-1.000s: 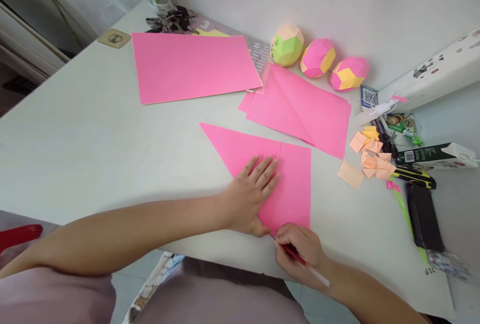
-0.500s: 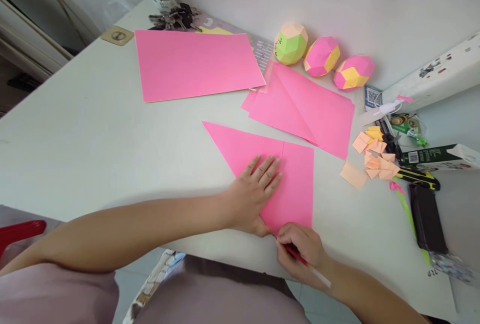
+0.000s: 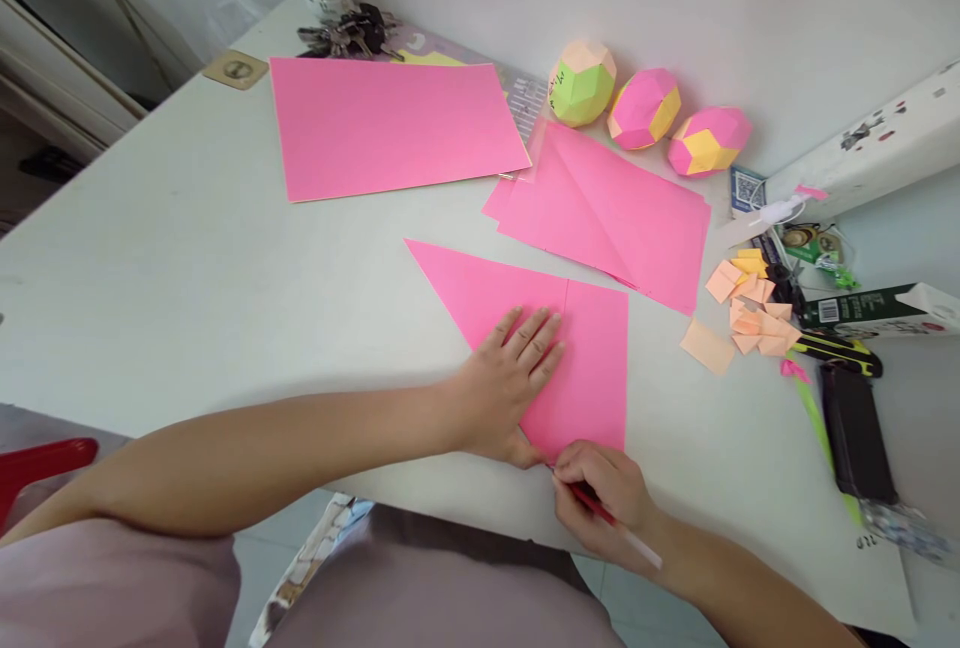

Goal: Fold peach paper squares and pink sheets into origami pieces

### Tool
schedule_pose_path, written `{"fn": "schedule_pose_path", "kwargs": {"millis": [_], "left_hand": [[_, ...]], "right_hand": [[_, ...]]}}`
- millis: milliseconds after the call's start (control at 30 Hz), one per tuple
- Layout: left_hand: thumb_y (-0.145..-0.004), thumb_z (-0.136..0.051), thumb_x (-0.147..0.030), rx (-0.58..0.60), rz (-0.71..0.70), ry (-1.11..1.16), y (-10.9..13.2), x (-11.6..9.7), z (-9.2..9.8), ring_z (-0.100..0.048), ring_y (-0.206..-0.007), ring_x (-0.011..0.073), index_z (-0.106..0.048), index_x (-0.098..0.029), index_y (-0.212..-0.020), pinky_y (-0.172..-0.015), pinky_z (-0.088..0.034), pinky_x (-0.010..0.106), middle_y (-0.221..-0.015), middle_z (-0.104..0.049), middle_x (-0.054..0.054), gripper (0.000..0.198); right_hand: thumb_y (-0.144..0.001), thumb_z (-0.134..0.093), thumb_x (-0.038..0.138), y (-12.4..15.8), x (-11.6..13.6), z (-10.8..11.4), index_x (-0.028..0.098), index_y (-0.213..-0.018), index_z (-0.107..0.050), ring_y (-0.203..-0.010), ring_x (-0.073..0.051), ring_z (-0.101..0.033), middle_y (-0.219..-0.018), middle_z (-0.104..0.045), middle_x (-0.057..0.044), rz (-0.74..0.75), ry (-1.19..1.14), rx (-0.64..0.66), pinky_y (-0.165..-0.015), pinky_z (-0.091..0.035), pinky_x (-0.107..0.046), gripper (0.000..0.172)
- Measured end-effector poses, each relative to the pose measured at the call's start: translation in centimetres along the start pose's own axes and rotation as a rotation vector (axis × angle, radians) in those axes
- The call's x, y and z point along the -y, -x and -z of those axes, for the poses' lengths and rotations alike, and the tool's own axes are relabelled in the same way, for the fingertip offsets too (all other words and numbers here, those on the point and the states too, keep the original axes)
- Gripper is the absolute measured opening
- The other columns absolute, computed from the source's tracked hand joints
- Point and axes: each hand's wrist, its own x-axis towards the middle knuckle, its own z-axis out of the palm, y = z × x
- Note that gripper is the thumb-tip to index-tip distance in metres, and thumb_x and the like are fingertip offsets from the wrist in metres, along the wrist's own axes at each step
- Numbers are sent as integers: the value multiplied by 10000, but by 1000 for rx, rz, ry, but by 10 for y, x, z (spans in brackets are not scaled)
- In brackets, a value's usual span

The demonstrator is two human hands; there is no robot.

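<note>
A pink sheet of paper [image 3: 585, 368], folded over at its left side into a slanted edge, lies on the white table near its front edge. My left hand [image 3: 502, 393] is spread flat on this sheet, fingers pointing away from me and thumb near the bottom corner. Beside that thumb, my right hand [image 3: 604, 498] is closed around a slim red tool with a pale end [image 3: 637, 548]. The tool's tip is at the sheet's bottom corner; my fingers cover it, so I cannot tell whether it is a pen or a knife.
Pink sheets [image 3: 622, 213] and a larger pink stack [image 3: 390, 128] lie behind. Three faceted paper balls [image 3: 581, 85] stand by the wall. Folded orange pieces [image 3: 761, 323], a yellow-black box cutter [image 3: 840, 353] and a black case [image 3: 857, 433] sit at right. Keys [image 3: 352, 33] lie at back left.
Both hands and the folded sheet stay in almost the same place. The whole view has shifted very slightly.
</note>
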Motion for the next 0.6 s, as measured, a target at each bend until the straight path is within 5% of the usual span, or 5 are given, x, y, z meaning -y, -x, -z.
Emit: {"fn": "schedule_pose_path", "kwargs": {"millis": [367,600], "left_hand": [[-676,-368,-833,17,-12,6,0,1,3,17,-1399,425,-211,21,-1431,-1096,30,585,-1510,-94,280,1150],[-718,-374,-794,-53,-54,-17,2,5,-4,-2,-1397,431,-262,17,-1407,-1088,3,599,-1497,-135,294,1069]], "right_hand": [[-799,-516,73,-2,1,7,222,-748,-490,-549,-96,-554,-643,-562,27,-132,-162,19,-502,-445,-201,160],[-821,-613,221,-21,-31,37,210,-760,-571,-562,-106,-524,-737,-603,-14,-334,-227,-410,-479,-423,-238,75]]}}
